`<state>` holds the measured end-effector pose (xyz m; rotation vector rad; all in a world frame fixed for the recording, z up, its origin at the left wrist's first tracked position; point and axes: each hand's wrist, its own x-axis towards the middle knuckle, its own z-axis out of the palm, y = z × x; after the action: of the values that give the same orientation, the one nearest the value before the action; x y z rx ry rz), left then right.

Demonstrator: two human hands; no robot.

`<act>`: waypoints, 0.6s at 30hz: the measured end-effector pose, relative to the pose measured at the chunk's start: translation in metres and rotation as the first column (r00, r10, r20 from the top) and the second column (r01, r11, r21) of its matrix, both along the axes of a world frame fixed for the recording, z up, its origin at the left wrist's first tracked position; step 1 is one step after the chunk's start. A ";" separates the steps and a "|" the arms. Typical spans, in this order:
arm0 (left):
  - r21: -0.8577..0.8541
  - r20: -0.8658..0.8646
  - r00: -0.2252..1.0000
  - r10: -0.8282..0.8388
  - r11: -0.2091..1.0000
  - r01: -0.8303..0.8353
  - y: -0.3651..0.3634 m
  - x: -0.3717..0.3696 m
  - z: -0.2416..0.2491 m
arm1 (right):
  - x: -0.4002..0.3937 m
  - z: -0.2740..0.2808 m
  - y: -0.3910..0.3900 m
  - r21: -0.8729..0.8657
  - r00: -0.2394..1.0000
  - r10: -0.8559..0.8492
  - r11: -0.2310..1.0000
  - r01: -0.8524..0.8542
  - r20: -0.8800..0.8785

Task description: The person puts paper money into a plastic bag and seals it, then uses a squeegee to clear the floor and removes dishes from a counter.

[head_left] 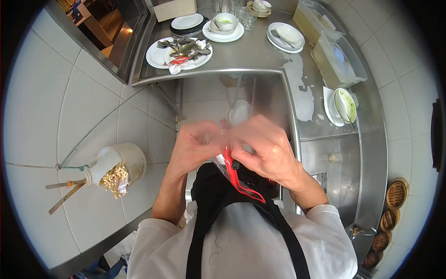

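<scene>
Both hands are raised close together in front of my chest, with fingers bent and pinched. Between them hangs a clear plastic piece with red edging (233, 173), which looks like a pouch; a small black part shows near its top. My right hand (262, 146) grips its upper edge. Beside it, my left hand (197, 146) is closed at the other side of the same upper edge. Its fingertips are blurred, and the top of the piece is partly hidden behind the fingers. The lower red edge reaches down over my black apron (211, 186).
Ahead, a steel counter (253, 56) bears plates with used cutlery (183, 49), stacked bowls (225, 22) and glasses. At right are plastic tubs (337, 58) and a bowl with green residue (345, 104). A cut plastic jug with chopsticks (132, 160) hangs on the left wall.
</scene>
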<state>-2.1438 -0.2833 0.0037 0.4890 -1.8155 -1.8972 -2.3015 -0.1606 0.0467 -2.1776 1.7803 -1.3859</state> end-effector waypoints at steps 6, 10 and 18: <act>-0.011 0.000 1.000 -0.004 1.000 0.004 0.001 0.000 0.001 | -0.004 0.005 -0.001 0.043 1.000 0.025 0.999 -0.025 -0.016; 0.012 -0.001 0.999 -0.041 0.999 0.041 -0.002 0.002 0.002 | -0.006 0.006 -0.002 0.085 0.999 0.051 0.995 -0.051 0.002; 0.143 -0.077 0.988 -0.132 0.979 0.142 -0.007 0.005 0.000 | -0.013 0.012 -0.005 0.099 0.988 0.155 0.983 -0.152 -0.020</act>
<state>-2.1393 -0.2903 0.0032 0.3521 -1.7124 -2.1268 -2.3145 -0.1653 0.0583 -2.2394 1.6111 -1.2167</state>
